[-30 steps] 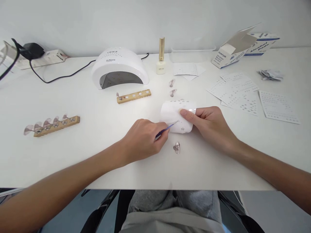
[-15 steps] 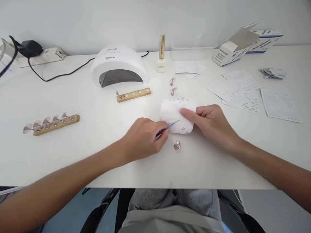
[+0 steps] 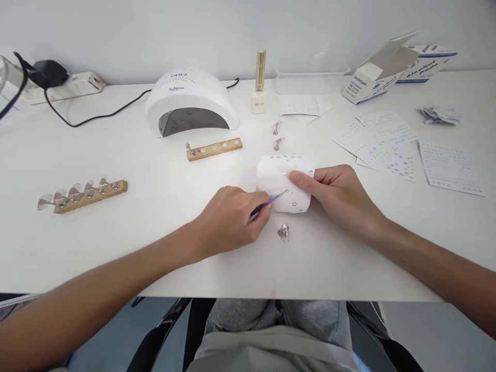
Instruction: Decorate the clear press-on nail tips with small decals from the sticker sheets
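Observation:
My left hand (image 3: 234, 216) is closed around blue tweezers (image 3: 263, 205), whose fine tip touches a small star on a white sticker sheet (image 3: 271, 175). That sheet bends over in my right hand (image 3: 333, 194), pinched with the thumb on top and the fingers behind it. Silvery stars line its upper edge, and a few more sit lower down. Just below the sheet, a clear false nail tip (image 3: 284, 232) rests on the table on a small metal stand. Beyond the sheet stand two more nail tips (image 3: 278, 143) on their stands.
A white nail lamp (image 3: 189, 101) stands behind a wooden strip (image 3: 215, 149) carrying one nail tip. Another wooden strip (image 3: 93, 196) at left holds several tips. A gold-capped bottle (image 3: 259, 88), sticker sheets (image 3: 382, 139), alcohol pad boxes (image 3: 372, 77) and crumpled wrappers (image 3: 439, 114) lie further back.
The view has shifted very slightly. Both hands, the sheet and the tweezers keep nearly the same pose, with the tip still at the same star.

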Motion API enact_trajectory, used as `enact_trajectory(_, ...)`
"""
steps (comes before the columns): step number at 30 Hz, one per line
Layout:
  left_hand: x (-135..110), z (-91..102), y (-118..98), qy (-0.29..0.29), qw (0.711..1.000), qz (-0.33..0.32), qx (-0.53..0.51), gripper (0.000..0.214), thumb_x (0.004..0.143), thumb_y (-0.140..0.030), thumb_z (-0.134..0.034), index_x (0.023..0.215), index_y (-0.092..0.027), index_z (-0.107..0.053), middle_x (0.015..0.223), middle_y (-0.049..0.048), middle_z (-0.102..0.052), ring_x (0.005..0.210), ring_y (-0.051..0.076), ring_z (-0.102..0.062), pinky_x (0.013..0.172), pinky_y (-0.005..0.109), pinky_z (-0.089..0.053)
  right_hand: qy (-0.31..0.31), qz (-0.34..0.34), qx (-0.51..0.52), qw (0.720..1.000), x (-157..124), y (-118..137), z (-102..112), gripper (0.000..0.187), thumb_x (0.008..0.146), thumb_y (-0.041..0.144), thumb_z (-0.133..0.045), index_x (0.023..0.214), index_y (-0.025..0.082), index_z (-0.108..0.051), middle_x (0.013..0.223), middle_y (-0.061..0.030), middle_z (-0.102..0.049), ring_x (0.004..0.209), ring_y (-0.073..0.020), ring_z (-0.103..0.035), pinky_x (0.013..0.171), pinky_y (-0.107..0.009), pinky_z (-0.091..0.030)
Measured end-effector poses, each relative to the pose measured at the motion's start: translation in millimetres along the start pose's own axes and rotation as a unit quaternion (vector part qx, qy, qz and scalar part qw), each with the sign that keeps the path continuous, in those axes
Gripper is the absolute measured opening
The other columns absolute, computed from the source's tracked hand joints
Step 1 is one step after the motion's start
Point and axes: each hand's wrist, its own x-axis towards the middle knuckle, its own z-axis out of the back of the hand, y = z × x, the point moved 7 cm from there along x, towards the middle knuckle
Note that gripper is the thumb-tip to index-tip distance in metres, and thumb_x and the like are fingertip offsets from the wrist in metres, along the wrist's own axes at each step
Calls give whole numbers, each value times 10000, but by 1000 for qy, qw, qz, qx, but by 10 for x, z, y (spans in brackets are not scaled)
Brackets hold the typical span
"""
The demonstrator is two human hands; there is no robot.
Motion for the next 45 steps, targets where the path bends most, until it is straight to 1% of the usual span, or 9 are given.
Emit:
enact_trajectory(13, 0, 20, 70, 18, 998, 52, -41, 275, 856, -272, -471, 618, -150, -534, 465, -53, -337, 433, 59, -255, 455, 225, -236, -31, 39, -42, 998, -17, 69, 32, 543, 818, 453, -610, 449, 197, -303, 481, 38, -223, 444, -79, -197, 402, -281, -114)
enact_trajectory(26, -39, 55, 8, -35, 998, -14, -43, 178, 872, -188, -466, 716, -142, -539, 462, -76, -360, 405, 49, -278, 427, 202, -249, -81, 97, -90, 988, -40, 125, 65, 554, 823, 381, -619, 465, 192, -241, 492, 38, -196, 452, -82, -187, 410, -282, -126)
enact_trajectory(29, -51, 135, -14, -74, 995, -32, -58, 170, 868, -178, -488, 718, -136, -555, 461, -81, -343, 408, 41, -261, 417, 190, -249, -109, 104, -109, 983, -34, 192, 170, 558, 816, 374, -631, 427, 193, -274, 455, 42, -213, 433, -75, -202, 406, -275, -139)
enact_trajectory(32, -35, 169, 33, -66, 994, -11, -88, 188, 886, -179, -472, 752, -134, -595, 460, -82, -340, 402, 35, -274, 413, 180, -255, -147, 110, -123, 975, -27, 315, 447, 466, 809, 389, -643, 420, 194, -478, 404, 32, -355, 418, -74, -301, 406, -263, -202)
enact_trajectory(34, -16, 172, 92, -46, 991, 24, -120, 220, 904, -182, -441, 782, -139, -619, 466, -79, -339, 401, 35, -284, 412, 176, -260, -179, 91, -133, 970, -7, 356, 731, 403, 816, 412, -632, 491, 175, -603, 438, -7, -509, 425, -78, -373, 417, -263, -249)
enact_trajectory(36, -4, 183, 135, -36, 987, 53, -144, 235, 913, -193, -423, 812, -143, -630, 480, -75, -339, 406, 37, -283, 410, 176, -261, -221, 44, -174, 959, 32, 324, 1052, 403, 810, 451, -623, 526, 166, -638, 462, -27, -571, 374, -53, -289, 410, -275, -230)
enact_trajectory(39, -1, 213, 147, -41, 984, 69, -158, 221, 908, -212, -433, 802, -145, -616, 507, -65, -363, 429, 42, -293, 420, 180, -271, -186, -61, -316, 928, 170, 135, 1338, 514, 788, 589, -566, 479, 179, -608, 445, -23, -530, 373, -51, -284, 438, -294, -232)
enact_trajectory(42, -10, 226, 134, -43, 984, 67, -160, 227, 907, -218, -435, 742, -150, -576, 511, -61, -362, 435, 43, -293, 423, 182, -270, -142, -183, -411, 882, 248, -126, 1451, 585, 754, 666, -534, 421, 185, -549, 491, -67, -578, 423, -95, -396, 508, -338, -313)
enact_trajectory(45, -15, 225, 136, -41, 983, 67, -164, 240, 912, -221, -425, 722, -153, -554, 501, -65, -339, 423, 41, -278, 419, 188, -258, -113, -216, -426, 871, 242, -226, 1426, 579, 705, 698, -564, 437, 185, -563, 579, -102, -647, 491, -156, -506, 582, -384, -365)
